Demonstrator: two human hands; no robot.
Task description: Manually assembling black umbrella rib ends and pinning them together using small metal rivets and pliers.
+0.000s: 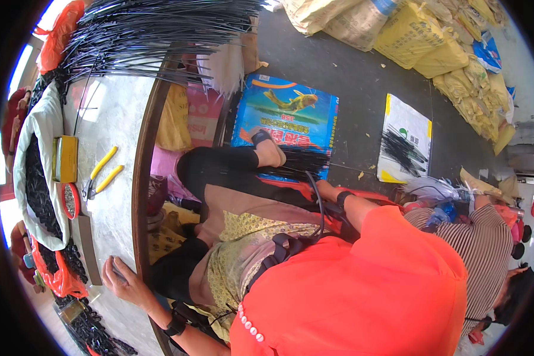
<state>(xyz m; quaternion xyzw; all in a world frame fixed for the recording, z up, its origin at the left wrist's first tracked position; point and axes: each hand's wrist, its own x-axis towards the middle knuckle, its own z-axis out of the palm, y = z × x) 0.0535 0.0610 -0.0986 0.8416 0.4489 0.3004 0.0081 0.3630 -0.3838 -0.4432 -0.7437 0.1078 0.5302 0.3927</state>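
My left hand (126, 283) rests on the pale tabletop (115, 231) near its wooden edge, fingers bent but apart. A dark grey patch shows between them; I cannot tell if it is a thing or shadow. Beyond that hand lie pliers with yellow handles (105, 170), jaws towards a round red-rimmed container (70, 200). Down on my right, my right hand (326, 191) reaches to a bundle of thin black strips (305, 159) beside my foot. A black cable crosses in front of it, and its fingertips are too obscured to show a grip.
A large pile of long black strips (154, 35) overhangs the table's far end. A yellow tin (65, 159) and a white sack of black pieces (59, 231) line the left side. Blue printed sacking (285, 110) covers some floor. Another person in stripes (477, 249) works at right, near stacked sacks (421, 38).
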